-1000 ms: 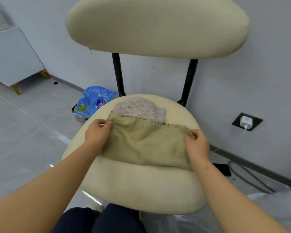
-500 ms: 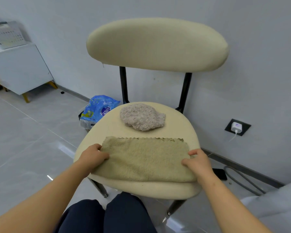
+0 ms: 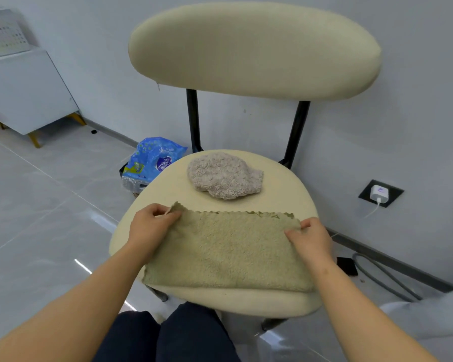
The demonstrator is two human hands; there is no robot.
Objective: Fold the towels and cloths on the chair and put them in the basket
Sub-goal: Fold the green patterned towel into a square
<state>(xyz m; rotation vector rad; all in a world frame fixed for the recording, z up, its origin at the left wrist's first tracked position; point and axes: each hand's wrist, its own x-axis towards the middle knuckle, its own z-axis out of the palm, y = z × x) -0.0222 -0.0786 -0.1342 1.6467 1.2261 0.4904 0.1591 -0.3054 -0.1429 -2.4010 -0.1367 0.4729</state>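
My left hand (image 3: pixel 152 228) pinches the far left corner of the olive-green fleecy towel (image 3: pixel 228 252), and that corner stands slightly raised off the cream padded chair seat (image 3: pixel 168 189). My right hand (image 3: pixel 310 237) pinches the towel's far right corner, thumb on top. Between my two grips the towel lies flat along the seat's near edge. Beyond my hands a crumpled grey-beige fuzzy cloth (image 3: pixel 224 176) sits on the same seat, apart from the towel.

Fluffy olive terry towel (image 3: pixel 228 252), nubbly grey cloth (image 3: pixel 224 175), matt cream seat (image 3: pixel 280 197), glossy floor tiles (image 3: pixel 37 205).
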